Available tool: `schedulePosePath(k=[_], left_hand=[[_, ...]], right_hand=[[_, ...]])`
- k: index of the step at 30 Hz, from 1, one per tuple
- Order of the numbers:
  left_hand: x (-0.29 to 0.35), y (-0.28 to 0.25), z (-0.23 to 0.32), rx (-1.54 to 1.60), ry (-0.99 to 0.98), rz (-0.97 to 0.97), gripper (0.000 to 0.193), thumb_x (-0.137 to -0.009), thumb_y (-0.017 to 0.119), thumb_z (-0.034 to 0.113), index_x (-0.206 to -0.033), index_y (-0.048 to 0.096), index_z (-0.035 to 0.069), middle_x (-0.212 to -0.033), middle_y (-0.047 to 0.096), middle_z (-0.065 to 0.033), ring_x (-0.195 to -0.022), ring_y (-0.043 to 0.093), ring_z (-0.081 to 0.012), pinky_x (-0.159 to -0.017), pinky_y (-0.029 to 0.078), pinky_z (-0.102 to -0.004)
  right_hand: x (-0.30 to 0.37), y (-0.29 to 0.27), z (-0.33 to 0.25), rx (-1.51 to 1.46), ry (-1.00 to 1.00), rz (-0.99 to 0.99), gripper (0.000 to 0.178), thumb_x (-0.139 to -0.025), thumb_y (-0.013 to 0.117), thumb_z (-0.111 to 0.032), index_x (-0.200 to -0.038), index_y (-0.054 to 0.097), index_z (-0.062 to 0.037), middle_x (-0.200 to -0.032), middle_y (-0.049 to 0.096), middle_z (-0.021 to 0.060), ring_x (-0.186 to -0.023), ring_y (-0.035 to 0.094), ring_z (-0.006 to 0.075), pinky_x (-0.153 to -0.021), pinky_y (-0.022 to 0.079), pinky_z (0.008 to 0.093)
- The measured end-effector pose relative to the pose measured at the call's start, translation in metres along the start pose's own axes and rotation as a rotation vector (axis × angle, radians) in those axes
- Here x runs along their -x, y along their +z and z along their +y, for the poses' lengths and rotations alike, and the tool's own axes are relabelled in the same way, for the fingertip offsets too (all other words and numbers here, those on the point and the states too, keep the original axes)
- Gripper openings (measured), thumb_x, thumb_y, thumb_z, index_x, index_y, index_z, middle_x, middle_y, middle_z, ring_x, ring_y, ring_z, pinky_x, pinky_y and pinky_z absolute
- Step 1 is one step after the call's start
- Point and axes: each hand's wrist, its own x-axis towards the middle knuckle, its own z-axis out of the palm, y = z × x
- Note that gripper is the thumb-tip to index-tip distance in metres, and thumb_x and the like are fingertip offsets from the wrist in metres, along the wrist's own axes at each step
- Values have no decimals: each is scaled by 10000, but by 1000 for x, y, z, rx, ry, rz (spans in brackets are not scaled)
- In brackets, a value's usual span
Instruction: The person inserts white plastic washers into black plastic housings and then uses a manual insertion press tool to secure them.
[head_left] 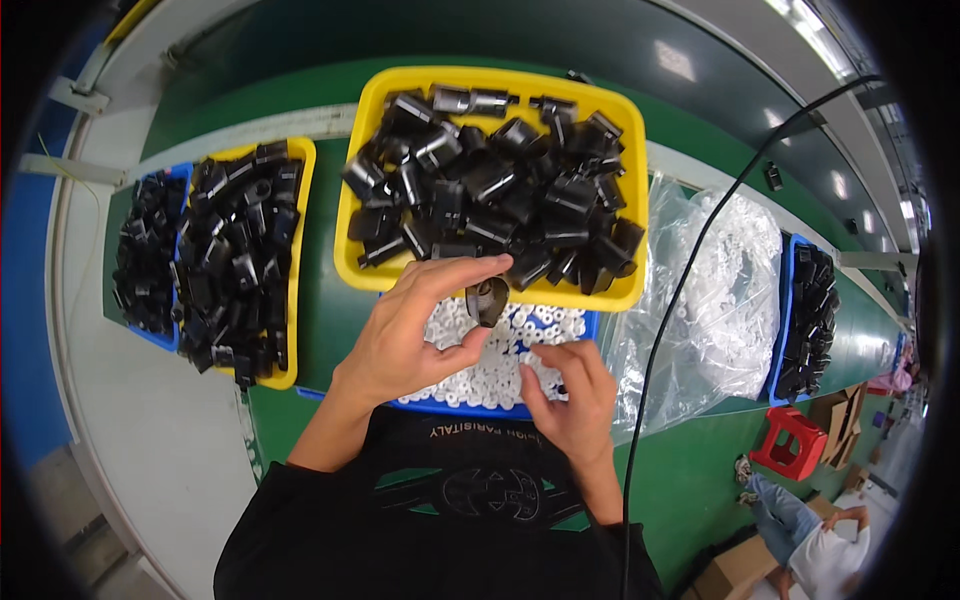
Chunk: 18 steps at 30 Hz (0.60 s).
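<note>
My left hand pinches a black plastic part between thumb and fingers, with its rounded open end showing. It is held at the near edge of a yellow tray heaped with similar black plastic parts. Below it lies a blue tray full of small white plastic rings. Over the right side of those rings is my right hand, its thumb and index finger curled close together. Whether a ring sits between those fingertips I cannot make out.
A yellow tray and a blue tray of black parts stand at left. On the right lie a clear plastic bag of white pieces and another blue tray. A black cable hangs across. Beyond are a red stool and a person.
</note>
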Motion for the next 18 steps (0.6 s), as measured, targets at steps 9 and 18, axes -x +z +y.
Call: schedulePosePath(k=[9, 18], left_hand=[[23, -10, -4, 170, -75, -274, 750, -703, 653, -45, -1375, 321, -36, -1269, 623, -182, -1194, 587, -286, -1010, 418, -359], [28, -8, -8, 450, -58, -324, 882, -678, 676, -31, -1438, 231, -69, -1246, 626, -216, -1182, 595, -301, -1032, 404, -392]], right_hand=[[-33, -14, -25, -59, -195, -64, 345, -664, 795, -32, -994, 694, -41, -830, 562, 71, -599, 552, 178, -478, 439, 291], [-31, -14, -25, -31, -184, -282, 464, -657, 777, -61, -1110, 677, -60, -874, 538, 51, -569, 544, 142, -447, 447, 273]])
